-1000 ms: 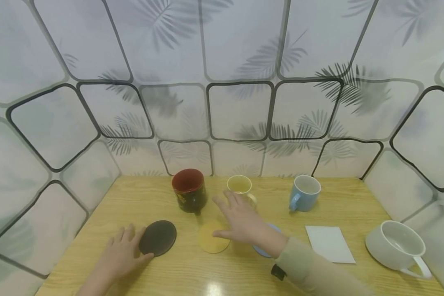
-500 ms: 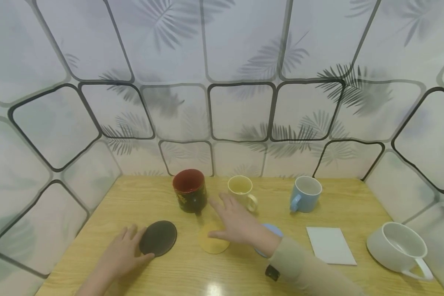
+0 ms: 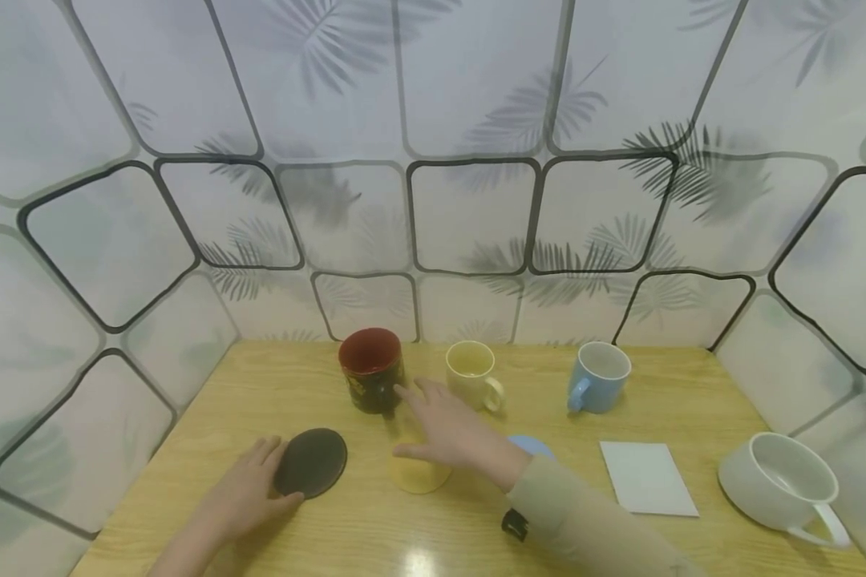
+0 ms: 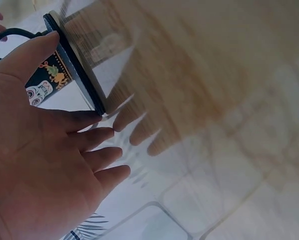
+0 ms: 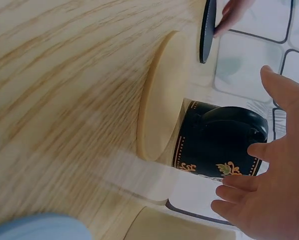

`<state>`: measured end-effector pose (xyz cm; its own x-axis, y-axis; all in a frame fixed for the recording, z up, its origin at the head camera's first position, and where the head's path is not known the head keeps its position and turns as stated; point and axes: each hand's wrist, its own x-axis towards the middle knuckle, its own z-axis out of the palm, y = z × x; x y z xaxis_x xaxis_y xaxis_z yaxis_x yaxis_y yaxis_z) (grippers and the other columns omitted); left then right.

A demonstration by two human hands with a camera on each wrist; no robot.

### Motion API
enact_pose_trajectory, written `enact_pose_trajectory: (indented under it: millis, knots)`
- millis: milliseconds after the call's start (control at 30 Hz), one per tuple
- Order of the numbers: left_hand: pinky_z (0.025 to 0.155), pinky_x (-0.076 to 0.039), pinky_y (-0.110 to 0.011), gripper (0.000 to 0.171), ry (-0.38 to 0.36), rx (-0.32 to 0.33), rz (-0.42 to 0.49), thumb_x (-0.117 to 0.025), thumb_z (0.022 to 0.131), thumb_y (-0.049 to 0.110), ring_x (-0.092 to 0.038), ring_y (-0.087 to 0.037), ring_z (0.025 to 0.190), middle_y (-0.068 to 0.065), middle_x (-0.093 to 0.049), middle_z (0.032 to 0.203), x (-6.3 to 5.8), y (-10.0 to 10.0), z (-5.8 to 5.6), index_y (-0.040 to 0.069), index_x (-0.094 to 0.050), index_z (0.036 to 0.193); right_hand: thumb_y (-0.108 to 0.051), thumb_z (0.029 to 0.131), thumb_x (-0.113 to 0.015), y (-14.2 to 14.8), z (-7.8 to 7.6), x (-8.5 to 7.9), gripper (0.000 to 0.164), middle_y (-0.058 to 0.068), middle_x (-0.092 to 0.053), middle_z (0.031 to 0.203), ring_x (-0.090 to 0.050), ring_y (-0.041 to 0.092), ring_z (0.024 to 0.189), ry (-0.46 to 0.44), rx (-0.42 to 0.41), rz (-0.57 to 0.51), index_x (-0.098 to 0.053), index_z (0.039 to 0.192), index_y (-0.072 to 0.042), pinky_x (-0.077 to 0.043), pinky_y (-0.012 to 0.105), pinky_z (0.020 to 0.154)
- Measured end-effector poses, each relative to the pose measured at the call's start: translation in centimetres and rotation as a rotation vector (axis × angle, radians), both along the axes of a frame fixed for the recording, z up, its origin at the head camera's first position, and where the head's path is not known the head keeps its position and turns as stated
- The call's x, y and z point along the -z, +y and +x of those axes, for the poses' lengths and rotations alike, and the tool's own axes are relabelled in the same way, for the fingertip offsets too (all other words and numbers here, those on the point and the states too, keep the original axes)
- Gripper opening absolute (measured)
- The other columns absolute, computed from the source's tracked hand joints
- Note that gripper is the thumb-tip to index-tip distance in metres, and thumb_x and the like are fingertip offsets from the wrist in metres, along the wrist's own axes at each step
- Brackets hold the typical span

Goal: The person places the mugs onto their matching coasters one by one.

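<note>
In the head view my left hand (image 3: 241,498) lies at the left side of a round black coaster (image 3: 312,463). Its thumb and forefinger touch the coaster's rim (image 4: 75,62) in the left wrist view, fingers fairly straight. My right hand (image 3: 449,430) hovers over a round yellow coaster (image 3: 420,478), partly covering it. Its spread fingertips reach towards a black mug (image 3: 366,389) with a red inside and gold pattern. In the right wrist view they overlap the mug near its handle (image 5: 234,114); whether they touch it I cannot tell.
Behind my right hand stands a yellow mug (image 3: 469,373), with a blue mug (image 3: 597,381) to its right. A blue coaster (image 3: 532,445) is partly under my right forearm. Further right are a square white coaster (image 3: 649,478) and a wide white mug (image 3: 775,481). Patterned walls enclose the table.
My right hand has moved left, away from the yellow mug and closer to the black mug's handle. The left hand stays beside the black coaster.
</note>
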<state>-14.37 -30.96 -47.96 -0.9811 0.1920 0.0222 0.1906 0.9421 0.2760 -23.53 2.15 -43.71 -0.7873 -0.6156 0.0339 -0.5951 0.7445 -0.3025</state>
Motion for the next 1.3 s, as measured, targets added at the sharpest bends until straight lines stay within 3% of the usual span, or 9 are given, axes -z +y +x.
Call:
enact_pose_trajectory:
  millis: [400, 767, 867, 1100, 1300]
  knots:
    - [0.116, -0.041, -0.073, 0.097, -0.049, 0.006, 0.028, -0.084, 0.086, 0.046, -0.039, -0.060, 0.147, -0.039, -0.041, 0.158, -0.4, 0.2, 0.0, -0.017, -0.045, 0.149, -0.059, 0.097, -0.071, -0.9, -0.9, 0.8, 0.092, 0.024, -0.042, 0.165, -0.045, 0.039, 0.151, -0.071, -0.013, -0.059, -0.033, 0.167, -0.013, -0.048, 0.053, 0.122]
    - [0.115, -0.042, -0.074, 0.098, -0.087, -0.001, 0.038, -0.084, 0.087, 0.046, -0.036, -0.060, 0.149, -0.038, -0.039, 0.161, -1.0, 0.5, 0.0, -0.016, -0.044, 0.151, -0.057, 0.099, -0.069, -2.1, -1.4, 1.0, 0.085, 0.021, -0.049, 0.161, -0.048, 0.038, 0.149, -0.109, -0.006, -0.135, -0.040, 0.162, -0.008, -0.047, 0.052, 0.123]
    - [0.115, -0.043, -0.074, 0.098, -0.087, 0.004, 0.039, -0.084, 0.087, 0.045, -0.036, -0.061, 0.149, -0.039, -0.039, 0.161, -1.0, 0.5, 0.0, -0.017, -0.043, 0.151, -0.053, 0.099, -0.070, -2.5, -1.6, 1.2, 0.076, 0.018, -0.057, 0.152, -0.053, 0.036, 0.143, -0.093, -0.013, -0.158, -0.048, 0.155, -0.006, -0.050, 0.051, 0.119]
    - [0.116, -0.042, -0.071, 0.099, -0.079, 0.015, 0.040, -0.084, 0.087, 0.044, -0.037, -0.060, 0.149, -0.040, -0.038, 0.161, -0.7, 0.3, -0.1, -0.018, -0.041, 0.151, -0.041, 0.100, -0.072, -3.4, -2.1, 1.9, 0.038, 0.008, -0.069, 0.118, -0.065, 0.026, 0.116, -0.057, -0.013, -0.277, -0.066, 0.120, -0.009, -0.058, 0.043, 0.099]
    - [0.118, -0.040, -0.071, 0.099, -0.077, 0.015, 0.047, -0.085, 0.086, 0.042, -0.036, -0.060, 0.149, -0.040, -0.036, 0.161, -0.4, 0.2, -0.2, -0.019, -0.041, 0.151, -0.032, 0.101, -0.073, -3.9, -2.3, 2.4, 0.028, 0.009, -0.071, 0.112, -0.067, 0.025, 0.108, -0.091, -0.015, -0.367, -0.068, 0.114, -0.008, -0.060, 0.040, 0.093]
